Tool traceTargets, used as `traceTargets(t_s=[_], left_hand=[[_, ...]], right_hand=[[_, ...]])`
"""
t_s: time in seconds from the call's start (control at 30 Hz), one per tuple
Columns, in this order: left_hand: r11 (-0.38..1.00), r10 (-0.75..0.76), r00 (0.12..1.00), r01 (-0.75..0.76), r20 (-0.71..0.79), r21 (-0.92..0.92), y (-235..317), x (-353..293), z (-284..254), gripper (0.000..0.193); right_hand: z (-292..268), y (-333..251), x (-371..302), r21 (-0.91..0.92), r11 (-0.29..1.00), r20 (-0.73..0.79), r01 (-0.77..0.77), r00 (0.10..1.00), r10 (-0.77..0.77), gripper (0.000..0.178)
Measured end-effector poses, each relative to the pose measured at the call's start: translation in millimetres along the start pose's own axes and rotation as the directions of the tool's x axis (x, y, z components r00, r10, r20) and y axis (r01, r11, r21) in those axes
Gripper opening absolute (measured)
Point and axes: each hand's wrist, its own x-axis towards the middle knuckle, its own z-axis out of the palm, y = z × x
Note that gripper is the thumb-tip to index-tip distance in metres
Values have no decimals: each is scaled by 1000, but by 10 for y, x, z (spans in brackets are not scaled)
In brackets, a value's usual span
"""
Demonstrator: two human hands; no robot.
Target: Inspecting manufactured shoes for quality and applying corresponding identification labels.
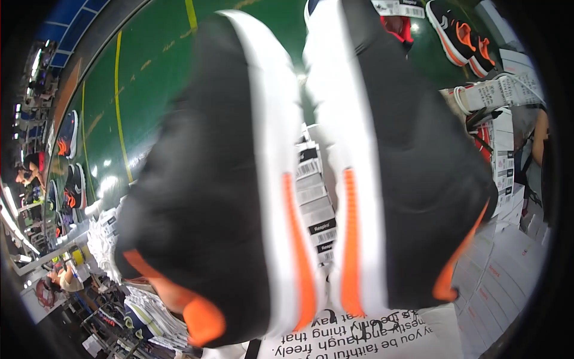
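Observation:
Two black sneakers with white soles and orange accents fill the middle of the head view, raised close to the camera and blurred. Their soles face each other across a narrow gap. A strip of skin from my left hand (171, 293) shows at the heel opening of the left sneaker (203, 161), which it holds; most of its fingers are hidden. The right sneaker (418, 161) is held up beside it at the same height, with my right hand hidden behind it. Orange stripes run along both soles near the heels.
Labelled boxes (320, 215) show through the gap. More white boxes (496, 275) are stacked at right. Dark sneakers with orange (457, 39) rest on the green surface (149, 72); others (75, 185) lie at left. A person (67, 278) is at the far left. Printed white material (359, 335) lies below.

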Motion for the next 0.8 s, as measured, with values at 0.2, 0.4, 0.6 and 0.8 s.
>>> traceTargets(t_s=[0.2,0.4,0.6,0.8], left_hand=[[960,-38,997,19,-61,-280,-192,171,115,55],[863,-158,980,80,-116,-499,-529,214,93,46],[703,-299,950,154,-92,-694,-785,294,122,38],[517,-397,916,174,-54,-838,-937,552,42,31]], right_hand=[[229,100,39,247,965,-48,-83,994,98,52],[497,197,236,511,832,23,-218,970,241,45],[347,355,579,717,608,111,-341,917,383,38],[209,639,751,859,311,248,-407,861,443,31]])
